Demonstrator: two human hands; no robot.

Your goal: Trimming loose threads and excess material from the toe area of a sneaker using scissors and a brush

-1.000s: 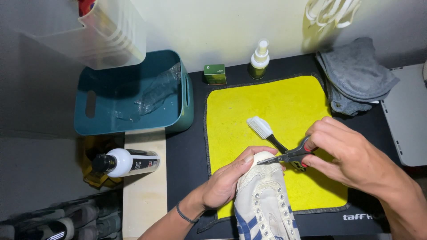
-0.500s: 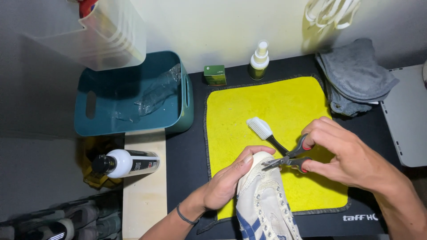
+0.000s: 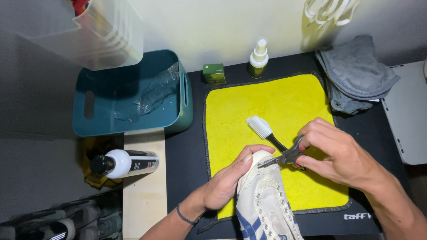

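Two hands busy, left gripping shoe, right clasping scissors, teal bin holding crumpled plastic

Both hands closed, fingers curled

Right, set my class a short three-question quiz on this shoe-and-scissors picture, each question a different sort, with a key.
1. True or false: the right hand holds scissors whose tips point at the toe of the shoe.
2. Multiple choice: the white-headed brush lies on A) the teal basket, B) the yellow cloth, C) the grey towel.
3. Fill the gap: the left hand grips the shoe at its ____ end.

Key: 1 true; 2 B; 3 toe.
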